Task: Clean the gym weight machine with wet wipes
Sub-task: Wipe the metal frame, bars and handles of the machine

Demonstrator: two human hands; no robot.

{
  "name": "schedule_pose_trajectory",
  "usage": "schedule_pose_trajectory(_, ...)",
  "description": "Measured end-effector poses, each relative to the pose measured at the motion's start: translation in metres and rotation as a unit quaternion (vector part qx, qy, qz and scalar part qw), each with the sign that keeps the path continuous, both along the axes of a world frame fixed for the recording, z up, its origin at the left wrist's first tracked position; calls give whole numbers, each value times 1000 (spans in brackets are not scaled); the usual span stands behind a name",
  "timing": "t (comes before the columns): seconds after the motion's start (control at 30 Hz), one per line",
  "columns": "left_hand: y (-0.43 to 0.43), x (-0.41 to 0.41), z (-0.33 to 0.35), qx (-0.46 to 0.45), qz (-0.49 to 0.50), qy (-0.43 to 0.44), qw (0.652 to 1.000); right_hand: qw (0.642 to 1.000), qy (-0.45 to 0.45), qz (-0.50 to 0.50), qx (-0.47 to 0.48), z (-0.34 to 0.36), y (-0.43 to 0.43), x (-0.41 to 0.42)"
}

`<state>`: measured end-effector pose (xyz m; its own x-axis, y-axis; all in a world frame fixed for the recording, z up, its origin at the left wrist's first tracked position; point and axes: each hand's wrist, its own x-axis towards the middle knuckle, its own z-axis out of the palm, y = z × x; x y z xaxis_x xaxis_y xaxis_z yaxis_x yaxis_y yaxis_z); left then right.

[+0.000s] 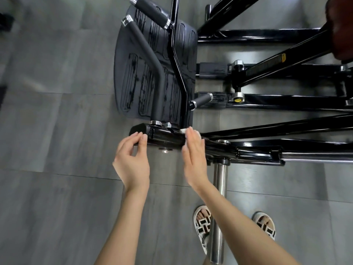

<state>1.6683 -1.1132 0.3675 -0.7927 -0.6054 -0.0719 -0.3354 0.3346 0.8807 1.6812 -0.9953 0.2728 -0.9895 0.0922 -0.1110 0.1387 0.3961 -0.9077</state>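
Head view, looking down on black weight machine bar (166, 137) above grey tiled floor (57, 111). Right hand (194, 155) flat, fingers straight, pressing white wet wipe (183, 131) onto top of bar, just beside ridged footplate (152, 73). Left hand (131, 163) loosely curled, fingertips touching bar's capped end, grasping nothing. Steel weight peg (219, 188) below bar, between sandalled feet (202, 222).

Wipe (183, 130): mostly under the right hand (194, 155); only a white corner shows past the fingertips.
Right hand: outline smeared by blur.
Red pad (342, 25): cut off by the top-right corner.
Yellow label (283, 57): print too small to read.
Steel peg (220, 180): lower stretch crossed by the right forearm.
Dark shapes (5, 22): cut off by the left edge, blurred, cannot tell what they are.
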Motion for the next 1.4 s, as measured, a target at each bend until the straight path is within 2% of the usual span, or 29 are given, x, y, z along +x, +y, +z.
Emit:
schedule_pose_trajectory(0.07, 3, 1, -2, 1, 10, 7, 1000, 998, -44, -45, 11, 5, -10, 1)
schedule_pose_trajectory(0.13, 4, 1, -5, -5, 10, 22, 1000, 999, 4, -30, 28, 24, -36, -2)
schedule_pose_trajectory(0.23, 4, 1, -10, -19, 4, 36, 999, 992, 106, 51, 54, 26, -54, 4)
schedule_pose_trajectory(0.3, 5, 1, -13, -16, 15, 44, 999, 988, 110, 51, 94, 4, -34, 14)
schedule_pose_trajectory(0.4, 9, 2, -18, -10, 34, 56, 998, 995, 26, 10, 92, -17, 8, 38)
schedule_pose_trajectory(0.47, 16, 8, -21, -9, 32, 61, 998, 998, -55, -20, 29, -23, 29, 56)
schedule_pose_trajectory(0.53, 29, 27, -26, 3, 34, 65, 997, 988, -117, -96, -31, -30, 48, 75)
schedule_pose_trajectory(0.6, 45, 59, -36, 21, 41, 59, 997, 979, -160, -130, -1, -38, 70, 88)
schedule_pose_trajectory(0.67, 59, 93, -52, 30, 7, 17, 999, 977, -188, -82, 59, -52, 94, 91)
schedule_pose_trajectory(0.73, 68, 117, -72, 25, -44, -33, 998, 976, -181, 30, 116, -74, 113, 86)
schedule_pose_trajectory(0.8, 73, 131, -88, 18, -70, -74, 995, 960, -130, 158, 190, -102, 124, 80)
schedule_pose_trajectory(0.9, 81, 148, -108, 7, -84, -96, 992, 921, -62, 249, 292, -133, 129, 105)
schedule_pose_trajectory(1.07, 91, 181, -142, 29, -85, -156, 984, 859, 64, 408, 302, -129, 128, 207)
schedule_pose_trajectory(1.17, 94, 203, -163, 70, -90, -212, 970, 801, 113, 497, 314, -135, 155, 189)
schedule_pose_trajectory(1.2, 93, 210, -171, 86, -91, -233, 964, 797, 115, 499, 321, -137, 159, 167)
schedule_pose_trajectory(1.3, 89, 230, -194, 122, -103, -302, 940, 856, 83, 391, 328, -144, 154, 112)
schedule_pose_trajectory(1.4, 94, 245, -200, 179, -152, -359, 903, 907, 42, 298, 295, -147, 132, 138)
